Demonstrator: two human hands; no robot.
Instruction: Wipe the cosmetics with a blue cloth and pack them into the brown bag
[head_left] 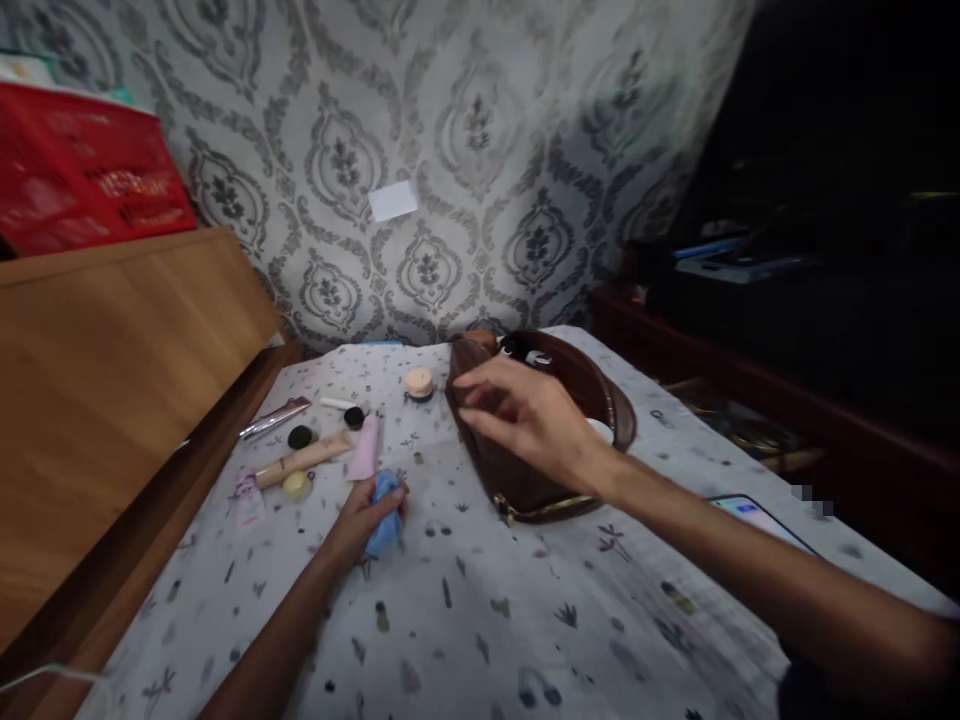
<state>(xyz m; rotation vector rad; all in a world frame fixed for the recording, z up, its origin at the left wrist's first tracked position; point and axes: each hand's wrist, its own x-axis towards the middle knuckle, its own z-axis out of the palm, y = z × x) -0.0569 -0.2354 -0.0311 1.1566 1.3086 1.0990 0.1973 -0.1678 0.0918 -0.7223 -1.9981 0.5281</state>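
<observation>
In the head view my left hand (366, 515) is closed round a crumpled blue cloth (386, 530), low over the patterned sheet. My right hand (532, 415) hovers above a brown zippered bag (517, 480), thumb and fingers apart and nothing visible between them. The bag lies unzipped, with dark and white items partly showing inside; my hand hides some of its opening. Beyond the cloth are a pink tube (364, 448), a beige tube (311, 458), a small yellowish round item (297, 486) and a purple-capped clear tube (249, 500). A small cream-topped jar (418, 382) stands left of the bag.
Further left lie a shiny slim item (275, 418), a dark round lid (300, 437), a small black pot (353, 418) and a white stick (339, 403). A phone (757, 518) rests at the right. A wooden board (127, 370) borders the left side; a patterned wall rises behind.
</observation>
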